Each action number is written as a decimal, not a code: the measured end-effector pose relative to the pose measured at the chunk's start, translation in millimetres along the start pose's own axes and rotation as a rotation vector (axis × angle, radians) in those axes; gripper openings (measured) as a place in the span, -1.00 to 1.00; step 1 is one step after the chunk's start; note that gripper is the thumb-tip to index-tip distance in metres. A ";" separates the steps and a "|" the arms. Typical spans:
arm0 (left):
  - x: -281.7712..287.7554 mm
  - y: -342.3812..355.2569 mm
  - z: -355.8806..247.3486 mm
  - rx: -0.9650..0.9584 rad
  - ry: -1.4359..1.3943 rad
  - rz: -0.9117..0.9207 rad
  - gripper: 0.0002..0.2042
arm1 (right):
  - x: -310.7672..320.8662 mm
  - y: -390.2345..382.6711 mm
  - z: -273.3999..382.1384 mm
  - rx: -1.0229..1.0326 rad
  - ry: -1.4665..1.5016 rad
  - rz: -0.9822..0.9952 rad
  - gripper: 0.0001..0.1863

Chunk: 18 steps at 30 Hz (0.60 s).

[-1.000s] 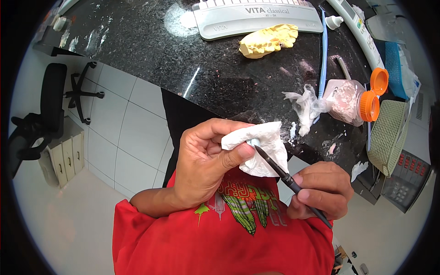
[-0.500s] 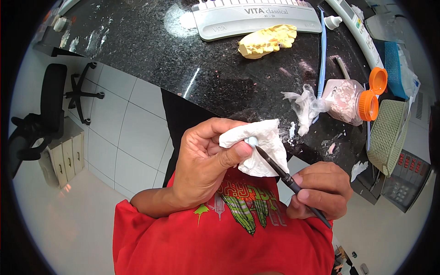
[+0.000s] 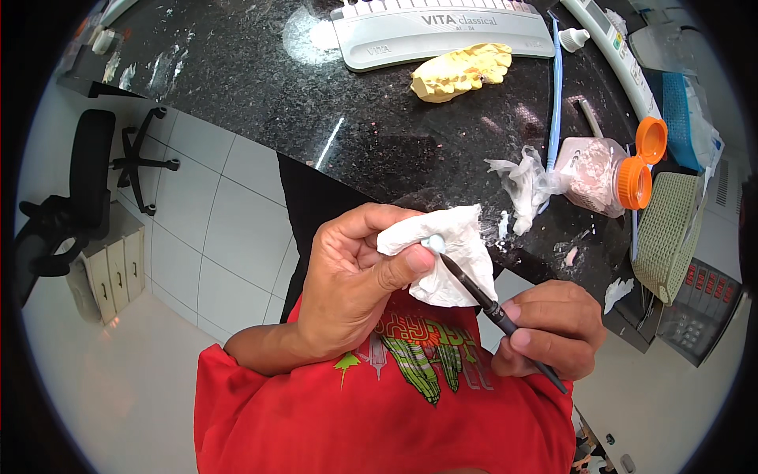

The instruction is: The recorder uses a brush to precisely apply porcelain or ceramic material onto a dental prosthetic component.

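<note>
My left hand [image 3: 347, 276] is closed, thumb against fingers, round a folded white tissue [image 3: 466, 237] and a small pale-blue, tooth-like piece [image 3: 436, 243] that pokes out above the thumb. Part of that piece is hidden by the thumb and the tissue. In my right hand [image 3: 557, 324] a slim black brush [image 3: 478, 292] is gripped like a pen, slanting up to the left. Its dark pointed tip is at the lower right side of the pale piece; whether it touches cannot be made out.
On the speckled black counter [image 3: 260, 87] lie a yellow dental cast [image 3: 462, 75], a grey shade guide [image 3: 442, 38], crumpled clear film [image 3: 529, 189] and a jar [image 3: 591, 174] of pinkish material with an orange cap. A green basket [image 3: 671, 229] stands right; a black chair [image 3: 83, 174] is left.
The brush tip has shifted very slightly, and a little more of the pale piece shows. My right hand has moved slightly to the left. The counter things stay put.
</note>
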<state>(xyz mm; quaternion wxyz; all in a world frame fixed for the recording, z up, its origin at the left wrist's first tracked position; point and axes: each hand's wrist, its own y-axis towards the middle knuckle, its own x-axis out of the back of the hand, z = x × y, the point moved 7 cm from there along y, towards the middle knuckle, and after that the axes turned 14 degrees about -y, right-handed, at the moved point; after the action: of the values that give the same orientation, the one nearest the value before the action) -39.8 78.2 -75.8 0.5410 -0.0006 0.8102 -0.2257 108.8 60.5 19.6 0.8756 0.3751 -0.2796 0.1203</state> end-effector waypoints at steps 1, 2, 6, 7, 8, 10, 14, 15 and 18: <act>-0.1 0.1 -0.1 0.000 0.002 0.000 -0.80 | -0.4 0.4 0.2 0.008 0.003 0.002 -0.68; 0.5 0.2 -0.1 0.000 0.002 0.000 -0.80 | -0.8 0.6 0.5 0.016 0.007 0.005 -0.68; 0.2 0.4 0.0 0.005 0.003 0.006 -0.80 | -1.1 0.8 0.5 0.018 0.004 0.005 -0.67; -0.2 0.4 0.0 0.003 -0.002 0.005 -0.80 | -1.4 1.0 0.7 0.016 -0.007 0.008 -0.67; -0.4 0.4 0.1 0.003 -0.002 0.005 -0.80 | -1.6 1.1 0.7 0.015 -0.018 0.012 -0.67; -0.4 0.2 0.1 -0.003 0.005 -0.002 -0.80 | -0.9 0.2 0.1 0.018 -0.009 0.011 -0.68; -0.2 0.4 0.2 0.002 -0.005 0.008 -0.79 | 1.4 0.5 1.0 0.023 -0.014 0.004 -0.68; -0.3 0.4 0.1 -0.003 -0.005 0.011 -0.79 | 0.9 0.3 0.7 0.022 -0.014 0.004 -0.68; -0.1 1.1 0.0 -0.005 -0.023 0.032 -0.79 | -1.5 0.1 0.1 0.019 -0.013 0.001 -0.68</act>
<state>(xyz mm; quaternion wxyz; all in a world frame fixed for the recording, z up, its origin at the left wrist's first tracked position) -39.5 79.2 -76.1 0.5539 0.0083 0.8044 -0.2149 107.5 60.4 18.8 0.8700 0.3841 -0.2844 0.1207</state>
